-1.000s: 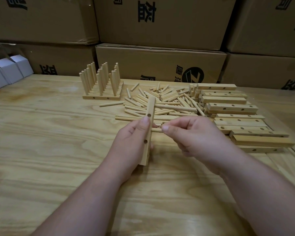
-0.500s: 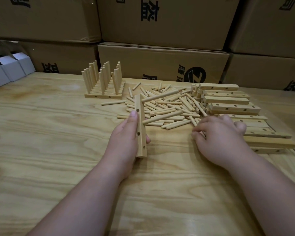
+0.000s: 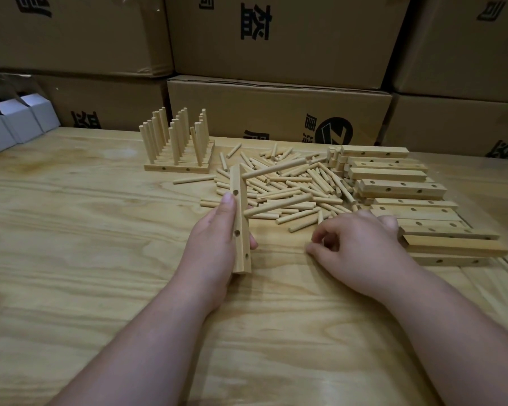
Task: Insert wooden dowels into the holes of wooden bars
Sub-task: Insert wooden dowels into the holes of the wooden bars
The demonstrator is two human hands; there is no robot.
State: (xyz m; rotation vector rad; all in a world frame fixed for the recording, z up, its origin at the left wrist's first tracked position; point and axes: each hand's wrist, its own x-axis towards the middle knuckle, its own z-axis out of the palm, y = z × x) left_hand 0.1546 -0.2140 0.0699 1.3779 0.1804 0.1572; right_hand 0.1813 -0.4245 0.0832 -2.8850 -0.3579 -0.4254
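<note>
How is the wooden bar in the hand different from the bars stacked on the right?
The held bar is gripped by the left hand and stands on one end on the table; the stacked bars lie flat in a pile. The held bar has two dowels sticking out sideways; the stacked bars show only empty holes. The held bar is alone; the stacked ones rest on each other. Both are pale wood with round holes.

A pale plywood table point(image 3: 85, 259) carries a block of finished bars with upright dowels point(image 3: 178, 153) at the back, a loose heap of dowels point(image 3: 291, 189) just right of it, a stack of drilled bars point(image 3: 399, 186) at the right, and small white boxes point(image 3: 15, 121) at its left edge.
</note>
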